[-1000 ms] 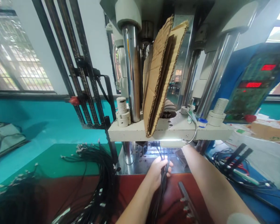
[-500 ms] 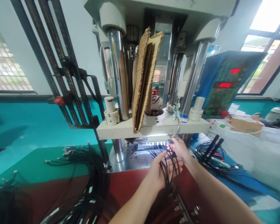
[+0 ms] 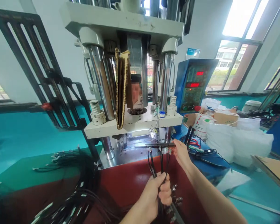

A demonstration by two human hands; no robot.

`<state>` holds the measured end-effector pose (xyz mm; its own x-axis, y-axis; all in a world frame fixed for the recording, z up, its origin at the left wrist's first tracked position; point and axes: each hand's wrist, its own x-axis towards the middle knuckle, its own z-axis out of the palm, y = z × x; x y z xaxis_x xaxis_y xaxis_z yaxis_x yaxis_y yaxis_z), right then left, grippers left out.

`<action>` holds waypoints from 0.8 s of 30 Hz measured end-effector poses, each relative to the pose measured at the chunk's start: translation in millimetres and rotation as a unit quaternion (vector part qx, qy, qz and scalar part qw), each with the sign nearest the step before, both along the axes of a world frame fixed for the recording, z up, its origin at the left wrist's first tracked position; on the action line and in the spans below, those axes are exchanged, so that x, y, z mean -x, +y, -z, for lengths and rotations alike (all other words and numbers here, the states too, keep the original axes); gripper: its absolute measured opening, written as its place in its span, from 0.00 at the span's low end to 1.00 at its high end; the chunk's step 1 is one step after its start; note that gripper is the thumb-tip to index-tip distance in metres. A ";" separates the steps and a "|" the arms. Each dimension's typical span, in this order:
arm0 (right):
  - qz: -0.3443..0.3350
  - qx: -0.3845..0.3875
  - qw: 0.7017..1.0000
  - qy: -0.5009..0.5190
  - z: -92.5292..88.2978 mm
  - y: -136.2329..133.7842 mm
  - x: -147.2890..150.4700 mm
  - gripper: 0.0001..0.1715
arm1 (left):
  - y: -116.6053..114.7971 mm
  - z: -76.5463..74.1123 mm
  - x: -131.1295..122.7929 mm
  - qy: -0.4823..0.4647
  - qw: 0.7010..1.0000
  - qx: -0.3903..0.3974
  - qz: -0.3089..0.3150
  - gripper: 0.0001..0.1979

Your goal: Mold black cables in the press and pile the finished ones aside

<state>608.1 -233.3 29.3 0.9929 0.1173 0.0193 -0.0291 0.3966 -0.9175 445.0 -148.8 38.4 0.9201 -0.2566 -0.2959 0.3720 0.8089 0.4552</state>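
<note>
My left hand point(image 3: 155, 193) is closed around a bundle of black cables point(image 3: 160, 168) above the red work mat point(image 3: 130, 183). My right hand point(image 3: 180, 154) pinches the end of a long dark bar point(image 3: 158, 145) in front of the press's lower mould. The cables rise from my left hand to the bar, and their metal-tipped ends meet it. Below my left hand lies another dark bar with metal pins point(image 3: 175, 200), partly hidden by my hand.
A large pile of black cables point(image 3: 81, 177) lies to my left. Ahead stands a press with chrome columns point(image 3: 100, 81) and folded cardboard point(image 3: 121, 88) on its white platen point(image 3: 130, 123). A blue control box point(image 3: 193, 84), more cables, and white sacks point(image 3: 224, 140) are at right. A person point(image 3: 135, 96) stands behind the press.
The view has pulled back and shows more of the press. The dark bar now shows in my right hand, with the cables strung below it. My left hand has dropped lower.
</note>
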 end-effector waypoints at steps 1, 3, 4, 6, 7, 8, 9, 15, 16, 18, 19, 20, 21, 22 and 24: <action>0.002 -0.003 1.000 0.001 1.8 -5.0 4.0 0.16 | -4.0 4.9 5.9 -0.005 1.000 -0.015 0.006 0.10; 0.009 -0.007 1.000 0.003 5.9 -14.5 9.7 0.17 | -12.4 19.0 18.2 -0.029 0.997 -0.069 0.032 0.15; 0.012 -0.009 1.000 0.005 7.6 -19.4 11.0 0.17 | -16.5 27.4 24.8 -0.056 0.991 -0.110 0.053 0.18; 0.020 -0.014 1.000 0.007 9.8 -30.7 10.8 0.17 | -22.8 42.8 38.2 -0.119 0.970 -0.192 0.092 0.23; 0.026 -0.016 1.000 0.005 10.5 -37.5 10.1 0.17 | -24.5 48.0 44.4 -0.145 0.960 -0.219 0.100 0.25; 0.033 -0.017 0.999 0.004 11.2 -44.9 9.6 0.17 | -25.3 50.4 49.8 -0.162 0.955 -0.229 0.099 0.25; 0.039 -0.017 0.999 0.003 12.2 -52.8 9.6 0.16 | -25.1 50.0 53.9 -0.167 0.957 -0.219 0.094 0.24; 0.041 0.026 0.998 0.033 33.9 -98.4 30.0 0.17 | -19.2 17.4 50.4 -0.149 0.981 -0.106 0.068 0.16; 0.036 0.037 0.998 0.042 39.0 -104.8 35.1 0.17 | -19.0 14.3 47.3 -0.146 0.982 -0.107 0.059 0.16; 0.019 0.054 0.997 0.061 47.8 -117.2 44.2 0.18 | -19.6 13.2 41.6 -0.145 0.982 -0.114 0.044 0.15; 0.003 0.060 0.996 0.067 50.9 -123.4 47.9 0.18 | -20.3 14.7 39.2 -0.147 0.981 -0.118 0.039 0.15; -0.020 0.074 0.995 0.063 53.1 -129.5 50.9 0.18 | -21.1 16.9 37.1 -0.149 0.981 -0.122 0.035 0.15; -0.046 0.104 0.992 0.046 54.3 -135.4 53.2 0.18 | -22.0 19.3 35.4 -0.152 0.980 -0.125 0.031 0.16; -0.073 0.155 0.985 0.011 54.9 -140.9 54.7 0.16 | -23.0 21.5 33.9 -0.155 0.979 -0.127 0.028 0.16; -0.103 0.299 0.943 -0.104 54.7 -149.3 56.2 0.09 | -25.2 24.1 31.8 -0.155 0.978 -0.135 0.021 0.17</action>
